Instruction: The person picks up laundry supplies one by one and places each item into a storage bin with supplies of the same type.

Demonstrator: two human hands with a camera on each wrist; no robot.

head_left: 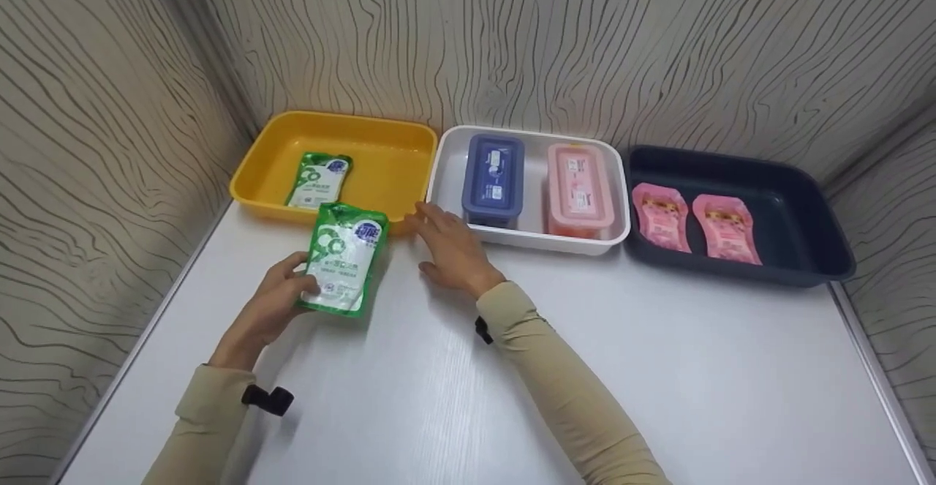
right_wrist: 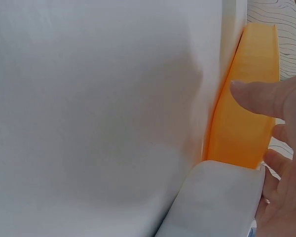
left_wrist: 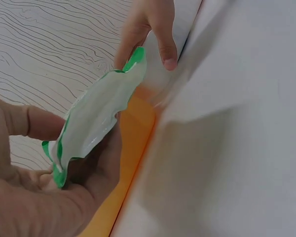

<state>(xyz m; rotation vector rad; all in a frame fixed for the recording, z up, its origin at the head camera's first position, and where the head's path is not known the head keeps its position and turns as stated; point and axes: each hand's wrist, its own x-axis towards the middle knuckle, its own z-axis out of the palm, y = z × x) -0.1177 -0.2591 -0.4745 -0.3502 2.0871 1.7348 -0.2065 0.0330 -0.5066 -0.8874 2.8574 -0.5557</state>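
Observation:
My left hand [head_left: 281, 296] grips a green and white refill pouch [head_left: 344, 260] by its lower left side, above the table just in front of the yellow tray [head_left: 395, 130]. In the left wrist view the pouch [left_wrist: 96, 111] shows edge-on between thumb and curled fingers. A second matching pouch [head_left: 319, 180] lies inside the yellow tray. My right hand [head_left: 455, 251], holding nothing, has its fingers extended at the corner where the yellow tray meets the white tray [head_left: 530, 239]. In the right wrist view the fingers [right_wrist: 276, 160] are by the rims; whether they touch is unclear.
The white tray contains a blue lidded box [head_left: 494, 178] and a pink lidded box [head_left: 581, 186]. To its right, a dark navy tray [head_left: 793, 214] holds two pink pouches [head_left: 726, 229]. Wood-grain patterned panels [head_left: 512, 39] rise behind the trays and along both sides of the white table [head_left: 439, 397].

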